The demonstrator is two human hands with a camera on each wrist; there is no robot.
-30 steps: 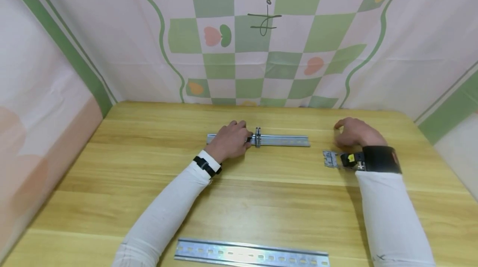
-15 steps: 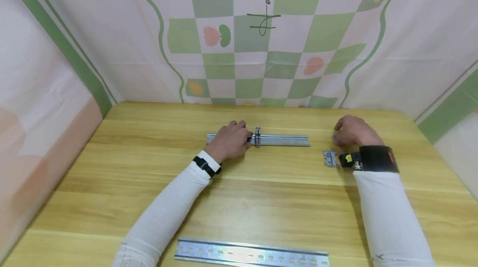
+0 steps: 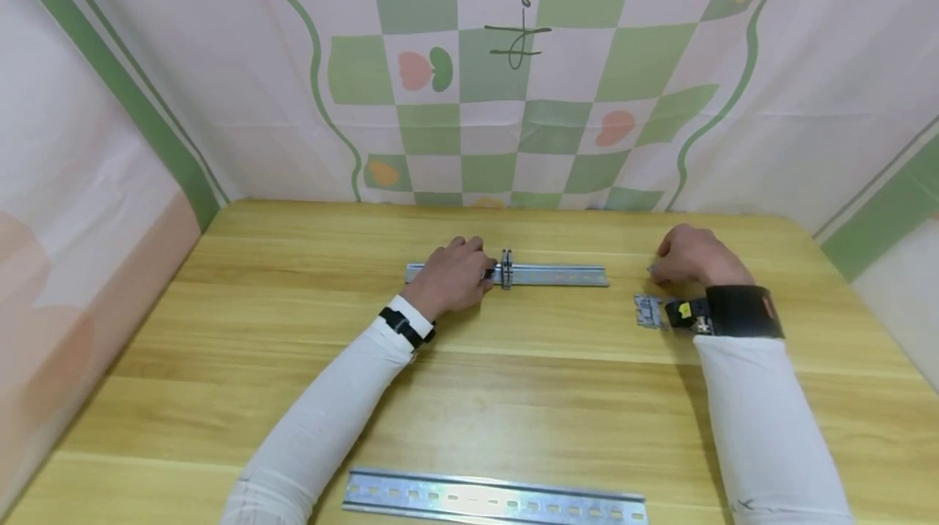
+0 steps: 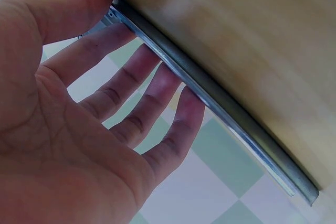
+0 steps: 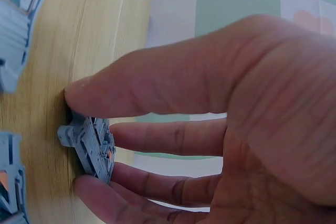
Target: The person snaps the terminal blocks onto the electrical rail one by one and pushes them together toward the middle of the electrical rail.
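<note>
A short slotted metal DIN rail (image 3: 561, 275) lies across the back middle of the table, with thin grey terminal blocks (image 3: 507, 270) standing upright on it. My left hand (image 3: 451, 274) holds the rail just left of those blocks; its fingertips (image 4: 189, 95) press along one edge, the thumb near the other. Off to the right, my right hand (image 3: 697, 256) pinches a loose grey terminal block (image 5: 92, 145) between thumb and fingers, low over the wood. Nearer the front, more grey terminal blocks (image 3: 648, 311) lie flat beside the right wrist, partly hidden by its camera.
A longer, wider slotted DIN rail (image 3: 495, 498) lies at the table's front edge, between the forearms. Behind the wooden table (image 3: 469, 394) hangs a checked green and white curtain (image 3: 491, 130). Further cloth hangs at both sides.
My right hand has closed its fingers on a terminal block and shifted slightly left. My left hand and the rail have stayed in place.
</note>
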